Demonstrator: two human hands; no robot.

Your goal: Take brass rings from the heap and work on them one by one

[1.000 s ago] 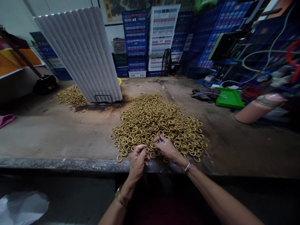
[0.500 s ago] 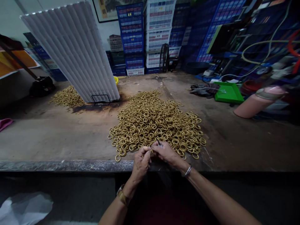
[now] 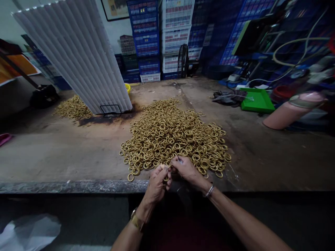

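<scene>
A broad heap of gold-coloured rings lies on the worktable, reaching close to its front edge. At the near side of the heap, my left hand is closed on a gold ring, with a watch on the wrist. Just to its right, my right hand is closed round a thin dark tool, of which only a short end shows above the fingers. The fingertips of both hands are close together. A bracelet circles my right wrist.
A ribbed white panel leans in a black wire stand, beside a smaller ring pile. On the right are a green tray, a pink bottle and a dark crumpled cloth. Stacked crates stand behind.
My left hand has turned a little and a ring now shows at its fingers. The fingertips of my two hands have moved slightly apart. The view has shifted a little.
</scene>
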